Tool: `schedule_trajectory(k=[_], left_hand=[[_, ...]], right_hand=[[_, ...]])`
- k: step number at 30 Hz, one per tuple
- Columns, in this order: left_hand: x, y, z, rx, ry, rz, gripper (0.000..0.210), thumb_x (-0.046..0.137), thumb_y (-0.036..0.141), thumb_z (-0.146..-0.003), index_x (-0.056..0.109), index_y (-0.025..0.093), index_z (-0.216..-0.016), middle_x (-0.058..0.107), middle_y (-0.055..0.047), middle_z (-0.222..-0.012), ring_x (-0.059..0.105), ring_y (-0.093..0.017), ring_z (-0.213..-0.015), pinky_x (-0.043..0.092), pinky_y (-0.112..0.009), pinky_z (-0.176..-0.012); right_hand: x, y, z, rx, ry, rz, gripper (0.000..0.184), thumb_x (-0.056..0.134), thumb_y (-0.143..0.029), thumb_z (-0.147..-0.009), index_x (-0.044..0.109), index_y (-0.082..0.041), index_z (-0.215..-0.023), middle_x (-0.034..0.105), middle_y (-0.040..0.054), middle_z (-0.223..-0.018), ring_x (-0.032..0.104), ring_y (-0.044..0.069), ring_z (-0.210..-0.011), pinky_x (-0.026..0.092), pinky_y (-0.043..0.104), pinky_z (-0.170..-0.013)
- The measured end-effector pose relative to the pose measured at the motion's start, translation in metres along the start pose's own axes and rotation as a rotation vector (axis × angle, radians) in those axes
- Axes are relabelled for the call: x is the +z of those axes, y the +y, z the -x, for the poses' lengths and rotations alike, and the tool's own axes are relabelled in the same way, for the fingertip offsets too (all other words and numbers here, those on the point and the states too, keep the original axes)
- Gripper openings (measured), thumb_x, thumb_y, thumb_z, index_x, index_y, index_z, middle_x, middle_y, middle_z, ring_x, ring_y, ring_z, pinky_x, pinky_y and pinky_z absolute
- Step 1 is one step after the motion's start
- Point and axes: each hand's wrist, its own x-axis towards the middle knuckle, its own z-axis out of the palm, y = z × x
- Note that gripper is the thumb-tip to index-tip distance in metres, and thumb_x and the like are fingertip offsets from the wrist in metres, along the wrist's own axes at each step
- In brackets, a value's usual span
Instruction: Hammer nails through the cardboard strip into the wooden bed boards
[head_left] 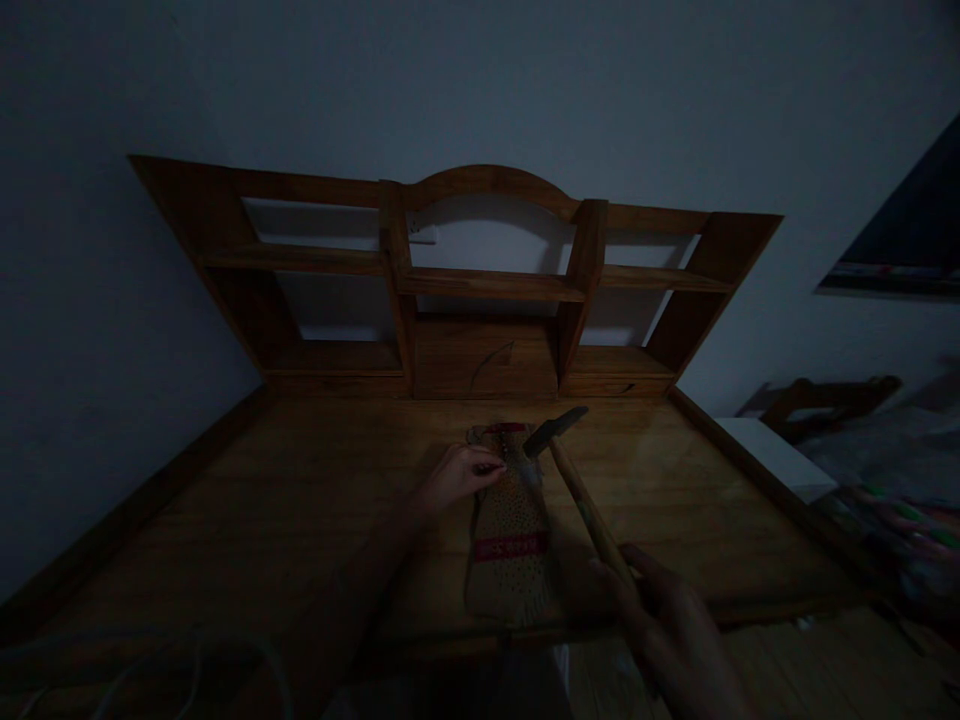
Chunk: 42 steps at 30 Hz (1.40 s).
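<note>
My right hand (667, 620) is closed round the wooden handle of a hammer (589, 505). The dark metal head of the hammer hangs over the upper right part of a long tan piece (510, 590) on the desk. Many small dark dots and red bands with lettering mark that piece; its material is hard to tell in the dim light. My left hand (465, 472) rests at its upper left edge, thumb and forefinger pinched together close to the hammer head. Whatever sits between those fingertips is too small to make out.
A wooden desk (330, 490) carries a shelf unit (487, 285) along the back wall. White cables (195, 660) loop at the lower left. To the right stand a white box-like surface (772, 455), a chair back (825, 400) and a pile of plastic-wrapped things (900, 510).
</note>
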Motion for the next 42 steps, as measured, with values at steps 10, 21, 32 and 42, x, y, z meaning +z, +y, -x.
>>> schedule_trajectory(k=[10, 21, 32, 42], left_hand=[[0.001, -0.002, 0.000, 0.010, -0.040, 0.002, 0.022, 0.055, 0.030, -0.088, 0.074, 0.019, -0.087, 0.071, -0.003, -0.081, 0.063, -0.013, -0.071, 0.043, -0.020, -0.063], [0.001, -0.002, -0.003, 0.023, -0.061, 0.000, 0.028, 0.053, 0.033, -0.089, 0.074, 0.016, -0.081, 0.065, -0.003, -0.074, 0.058, -0.012, -0.065, 0.040, -0.020, -0.060], [-0.001, 0.000, -0.003, 0.007, -0.072, -0.004, 0.026, 0.054, 0.027, -0.087, 0.072, 0.014, -0.074, 0.062, -0.001, -0.069, 0.056, -0.011, -0.063, 0.036, -0.020, -0.058], [0.004, -0.003, -0.005, -0.009, -0.099, -0.059, 0.027, 0.054, 0.022, -0.084, 0.065, 0.013, -0.062, 0.057, 0.000, -0.064, 0.052, -0.010, -0.059, 0.030, -0.020, -0.055]], right_hand=[[-0.001, -0.001, 0.001, -0.021, 0.031, 0.010, 0.043, 0.048, -0.055, -0.086, 0.062, -0.016, -0.100, 0.068, 0.0032, -0.070, 0.064, 0.019, -0.062, 0.042, 0.022, -0.048], [-0.003, -0.013, 0.004, -0.099, -0.012, 0.068, 0.041, 0.049, -0.050, -0.087, 0.062, -0.015, -0.105, 0.070, 0.0059, -0.076, 0.066, 0.021, -0.068, 0.045, 0.024, -0.055], [-0.002, -0.019, 0.005, -0.217, 0.005, 0.233, 0.038, 0.043, -0.047, -0.090, 0.062, -0.016, -0.104, 0.071, 0.0084, -0.071, 0.069, 0.024, -0.065, 0.047, 0.027, -0.054], [-0.015, -0.032, -0.001, -0.236, -0.033, 0.399, 0.033, 0.042, -0.043, -0.092, 0.060, -0.018, -0.105, 0.071, 0.0062, -0.064, 0.069, 0.023, -0.057, 0.044, 0.025, -0.047]])
